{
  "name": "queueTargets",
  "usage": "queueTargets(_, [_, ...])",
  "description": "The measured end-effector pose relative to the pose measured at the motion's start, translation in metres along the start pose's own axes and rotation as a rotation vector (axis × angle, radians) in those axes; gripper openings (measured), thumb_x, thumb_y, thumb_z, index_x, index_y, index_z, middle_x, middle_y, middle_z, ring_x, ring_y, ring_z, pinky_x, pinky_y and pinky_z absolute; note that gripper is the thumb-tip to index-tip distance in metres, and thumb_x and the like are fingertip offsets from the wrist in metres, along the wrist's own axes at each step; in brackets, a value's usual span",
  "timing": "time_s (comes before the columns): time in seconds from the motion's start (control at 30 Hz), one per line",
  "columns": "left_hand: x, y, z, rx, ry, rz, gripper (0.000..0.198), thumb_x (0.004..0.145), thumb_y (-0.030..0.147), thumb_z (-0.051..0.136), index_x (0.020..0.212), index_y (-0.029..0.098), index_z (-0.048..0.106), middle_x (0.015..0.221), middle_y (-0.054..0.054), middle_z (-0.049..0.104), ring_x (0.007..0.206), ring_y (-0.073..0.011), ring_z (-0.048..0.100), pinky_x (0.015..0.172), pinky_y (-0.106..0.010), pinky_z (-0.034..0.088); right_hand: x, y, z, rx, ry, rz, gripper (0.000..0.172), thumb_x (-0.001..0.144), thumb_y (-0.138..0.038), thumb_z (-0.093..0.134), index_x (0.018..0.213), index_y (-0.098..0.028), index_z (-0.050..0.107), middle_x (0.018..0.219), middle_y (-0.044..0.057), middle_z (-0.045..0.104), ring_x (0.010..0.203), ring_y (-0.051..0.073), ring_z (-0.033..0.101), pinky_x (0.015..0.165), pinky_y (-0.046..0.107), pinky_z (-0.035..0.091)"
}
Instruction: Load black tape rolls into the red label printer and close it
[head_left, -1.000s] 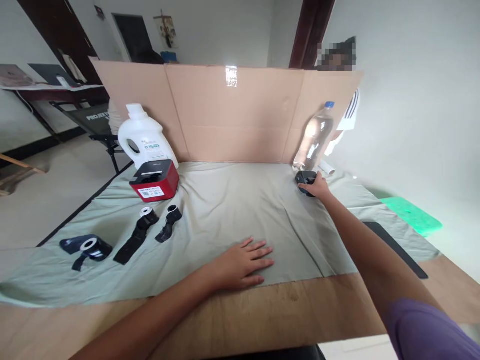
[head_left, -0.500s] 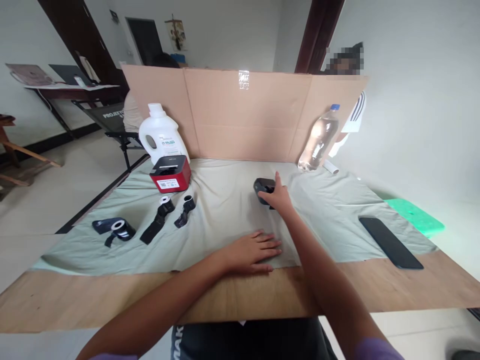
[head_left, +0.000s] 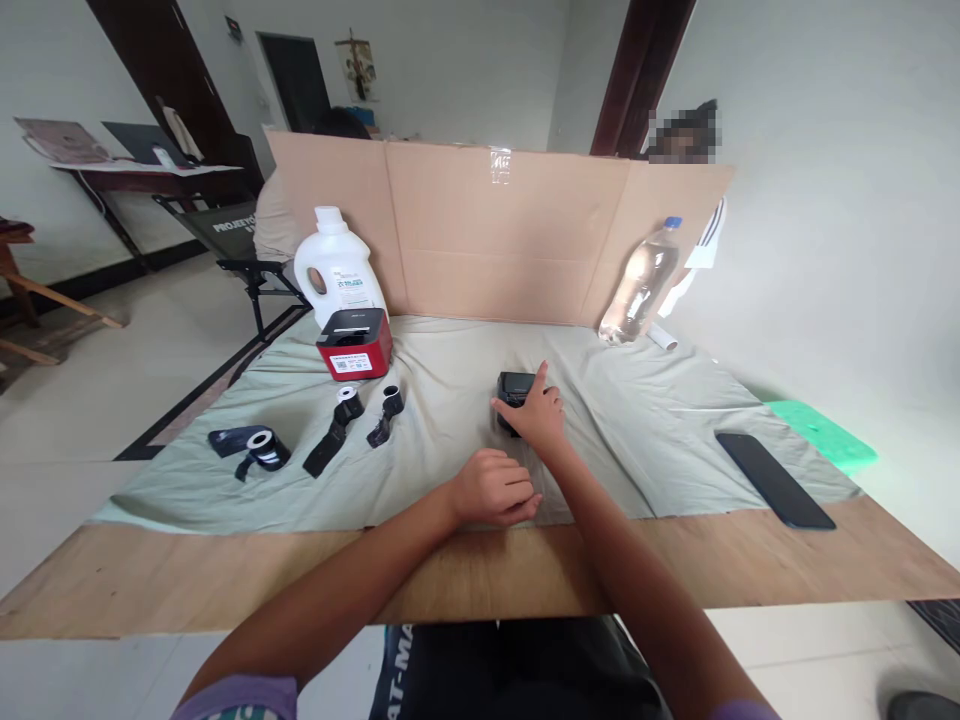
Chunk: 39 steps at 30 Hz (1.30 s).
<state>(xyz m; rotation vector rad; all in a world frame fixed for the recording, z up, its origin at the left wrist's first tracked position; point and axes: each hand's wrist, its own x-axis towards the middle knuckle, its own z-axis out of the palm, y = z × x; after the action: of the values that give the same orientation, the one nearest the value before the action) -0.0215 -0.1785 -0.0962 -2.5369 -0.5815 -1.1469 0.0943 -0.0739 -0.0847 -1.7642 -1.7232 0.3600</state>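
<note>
My right hand (head_left: 538,412) rests on a small black boxy device (head_left: 514,386) in the middle of the cloth. The thumb lies along its near left side and the index finger reaches over its right part; the other fingers are curled and part of the device is hidden beneath the hand. Closer to the table's front edge, my left hand (head_left: 495,488) lies on the cloth with its fingers curled in, holding nothing that I can see.
To the left stand a red and black box-shaped machine (head_left: 354,346) and a white jug (head_left: 341,265). Several black rolls (head_left: 268,452) lie before them. A water bottle (head_left: 643,280) leans against the cardboard screen (head_left: 502,230) at right. A phone (head_left: 772,480) lies near the right edge.
My left hand has gone from lying flat with spread fingers to curled. My right hand has turned the black device and brought it slightly nearer. The view has shifted a little.
</note>
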Motion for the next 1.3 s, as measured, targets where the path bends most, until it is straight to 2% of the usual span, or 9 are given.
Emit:
queueTargets(0.1, [-0.002, -0.008, -0.003, -0.058, 0.035, -0.214, 0.023, 0.092, 0.022, 0.053, 0.072, 0.02, 0.065, 0.074, -0.001, 0.074, 0.062, -0.0113, 0.064, 0.059, -0.024, 0.046, 0.017, 0.032, -0.014, 0.167, -0.106, -0.107, 0.102, 0.087, -0.07, 0.049, 0.162, -0.01, 0.012, 0.131, 0.026, 0.058, 0.122, 0.039, 0.057, 0.106, 0.054, 0.04])
queueTargets(0.27, [0.005, -0.057, -0.005, -0.169, 0.039, -0.898, 0.023, 0.092, 0.022, 0.054, 0.106, 0.023, 0.073, 0.107, -0.004, 0.077, 0.079, -0.0124, 0.07, 0.074, -0.022, 0.052, 0.03, 0.082, -0.019, 0.257, -0.202, -0.208, 0.075, 0.097, -0.056, 0.034, 0.157, -0.011, 0.034, 0.132, 0.019, 0.065, 0.122, 0.031, 0.06, 0.108, 0.046, 0.042])
queueTargets(0.37, [0.02, -0.104, -0.005, -0.294, -0.108, -1.347, 0.03, 0.086, 0.02, 0.06, 0.114, 0.019, 0.071, 0.105, -0.005, 0.076, 0.066, -0.0108, 0.068, 0.064, -0.021, 0.05, 0.027, 0.092, -0.011, 0.24, -0.177, -0.283, 0.065, 0.099, -0.052, 0.03, 0.15, -0.014, 0.047, 0.134, 0.016, 0.065, 0.126, 0.031, 0.057, 0.109, 0.048, 0.041])
queueTargets(0.43, [0.031, -0.13, -0.004, -0.421, -0.244, -1.502, 0.032, 0.082, 0.018, 0.062, 0.113, 0.015, 0.069, 0.102, -0.007, 0.077, 0.064, -0.0117, 0.068, 0.052, -0.019, 0.044, 0.024, 0.093, -0.007, 0.235, -0.19, -0.377, 0.063, 0.101, -0.051, 0.027, 0.149, -0.016, 0.048, 0.137, 0.014, 0.064, 0.126, 0.03, 0.056, 0.109, 0.048, 0.04])
queueTargets(0.6, [0.043, -0.157, 0.005, -0.696, -0.533, -1.537, 0.024, 0.076, 0.018, 0.061, 0.1, 0.014, 0.065, 0.088, -0.007, 0.076, 0.057, -0.0116, 0.065, 0.04, -0.018, 0.029, 0.02, 0.093, -0.011, 0.229, -0.215, -0.467, 0.062, 0.104, -0.049, 0.021, 0.149, -0.017, 0.048, 0.134, 0.013, 0.066, 0.114, 0.028, 0.059, 0.106, 0.047, 0.041])
queueTargets(0.7, [0.036, -0.158, 0.011, -0.726, -0.604, -1.512, 0.024, 0.074, 0.019, 0.062, 0.097, 0.016, 0.061, 0.086, -0.005, 0.074, 0.055, -0.0107, 0.064, 0.039, -0.017, 0.028, 0.02, 0.094, -0.014, 0.236, -0.226, -0.462, 0.06, 0.104, -0.048, 0.022, 0.149, -0.018, 0.049, 0.13, 0.012, 0.067, 0.112, 0.027, 0.059, 0.104, 0.045, 0.042])
queueTargets(0.97, [0.014, -0.154, 0.022, -0.833, -0.431, -1.534, 0.015, 0.079, 0.029, 0.062, 0.087, 0.017, 0.06, 0.081, -0.004, 0.071, 0.049, -0.0066, 0.057, 0.038, -0.016, 0.023, 0.018, 0.09, -0.018, 0.234, -0.258, -0.44, 0.059, 0.104, -0.047, 0.023, 0.15, -0.019, 0.048, 0.131, 0.012, 0.067, 0.115, 0.027, 0.058, 0.105, 0.044, 0.04])
queueTargets(1.13, [0.016, -0.152, 0.024, -0.807, -0.406, -1.576, 0.012, 0.081, 0.027, 0.062, 0.079, 0.016, 0.059, 0.075, -0.003, 0.068, 0.046, -0.0059, 0.054, 0.037, -0.016, 0.021, 0.018, 0.091, -0.016, 0.225, -0.269, -0.432, 0.06, 0.104, -0.047, 0.023, 0.151, -0.018, 0.047, 0.128, 0.011, 0.068, 0.111, 0.027, 0.058, 0.105, 0.044, 0.039])
queueTargets(1.3, [0.02, -0.153, 0.026, -0.754, -0.414, -1.627, 0.017, 0.083, 0.023, 0.061, 0.069, 0.015, 0.056, 0.049, 0.003, 0.048, 0.037, -0.0057, 0.04, 0.035, -0.017, 0.02, 0.019, 0.094, -0.013, 0.217, -0.26, -0.416, 0.061, 0.103, -0.049, 0.024, 0.15, -0.019, 0.048, 0.133, 0.011, 0.066, 0.113, 0.027, 0.057, 0.106, 0.045, 0.039])
